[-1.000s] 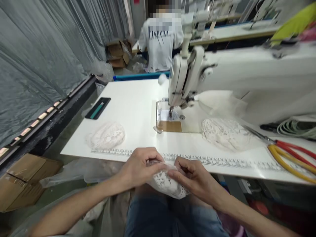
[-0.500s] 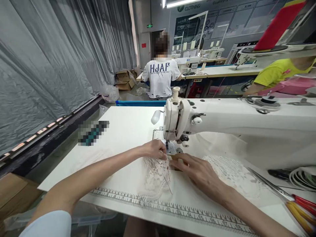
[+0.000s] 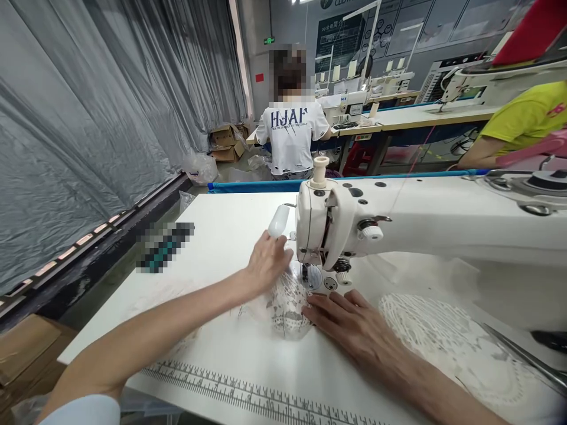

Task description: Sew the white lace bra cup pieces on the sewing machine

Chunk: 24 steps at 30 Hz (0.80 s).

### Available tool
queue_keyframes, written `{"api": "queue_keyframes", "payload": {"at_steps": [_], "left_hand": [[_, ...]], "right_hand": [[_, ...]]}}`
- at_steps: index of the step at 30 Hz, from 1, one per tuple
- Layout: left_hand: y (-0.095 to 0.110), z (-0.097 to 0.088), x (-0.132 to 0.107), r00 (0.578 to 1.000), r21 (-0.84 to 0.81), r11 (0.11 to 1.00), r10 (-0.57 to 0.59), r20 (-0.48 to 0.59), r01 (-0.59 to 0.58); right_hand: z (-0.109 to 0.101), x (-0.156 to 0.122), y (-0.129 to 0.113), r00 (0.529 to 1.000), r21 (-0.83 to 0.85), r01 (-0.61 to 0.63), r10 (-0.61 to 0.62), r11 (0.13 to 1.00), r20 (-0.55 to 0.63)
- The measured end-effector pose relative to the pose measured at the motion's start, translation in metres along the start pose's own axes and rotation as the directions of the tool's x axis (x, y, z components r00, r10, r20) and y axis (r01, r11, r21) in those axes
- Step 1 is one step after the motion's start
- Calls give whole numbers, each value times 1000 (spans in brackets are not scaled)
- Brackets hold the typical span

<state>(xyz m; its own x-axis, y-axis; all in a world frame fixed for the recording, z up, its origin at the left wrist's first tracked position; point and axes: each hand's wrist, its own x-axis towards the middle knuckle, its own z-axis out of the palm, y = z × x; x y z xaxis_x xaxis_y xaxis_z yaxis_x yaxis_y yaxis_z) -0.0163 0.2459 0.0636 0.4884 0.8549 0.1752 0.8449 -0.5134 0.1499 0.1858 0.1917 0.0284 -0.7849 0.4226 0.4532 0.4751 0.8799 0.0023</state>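
A white lace piece (image 3: 289,304) lies on the table in front of the sewing machine's needle area (image 3: 305,273). My left hand (image 3: 268,262) is left of the needle, fingers curled and closed over the lace's far end, just below a white bulb-shaped part (image 3: 279,221) on the machine head. The fingertips are partly hidden. My right hand (image 3: 343,316) lies flat, fingers stretched out, its fingertips touching the right edge of that lace. More white lace (image 3: 438,336) is spread to the right of this hand, under the machine arm.
The white sewing machine (image 3: 425,215) spans the right side. Scissors (image 3: 518,351) lie at the right. A printed ruler (image 3: 248,392) runs along the table's front edge. A pixelated dark object (image 3: 166,248) is at the left edge. Two people work beyond: one in white (image 3: 290,139), another in yellow (image 3: 522,118).
My left hand has moved away from me, up beside the machine head, and the lace has shifted with it. My right hand stays flat near the needle. The view has tilted and drawn closer.
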Motion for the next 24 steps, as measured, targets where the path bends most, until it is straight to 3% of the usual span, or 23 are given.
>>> {"api": "queue_keyframes", "payload": {"at_steps": [4, 7, 15, 24], "left_hand": [[27, 13, -40, 985, 115, 980, 170, -38, -164], [31, 18, -52, 983, 177, 969, 182, -34, -173], [4, 12, -32, 974, 101, 969, 218, 63, -224], [-6, -1, -10, 942, 108, 971, 174, 287, -212]], "right_hand": [[1, -1, -7, 999, 7, -40, 40, 999, -12], [-1, -1, -9, 998, 39, -60, 60, 997, 13], [4, 0, -6, 994, 42, -103, 101, 994, 46], [7, 1, -3, 996, 14, -95, 94, 995, 7]]}}
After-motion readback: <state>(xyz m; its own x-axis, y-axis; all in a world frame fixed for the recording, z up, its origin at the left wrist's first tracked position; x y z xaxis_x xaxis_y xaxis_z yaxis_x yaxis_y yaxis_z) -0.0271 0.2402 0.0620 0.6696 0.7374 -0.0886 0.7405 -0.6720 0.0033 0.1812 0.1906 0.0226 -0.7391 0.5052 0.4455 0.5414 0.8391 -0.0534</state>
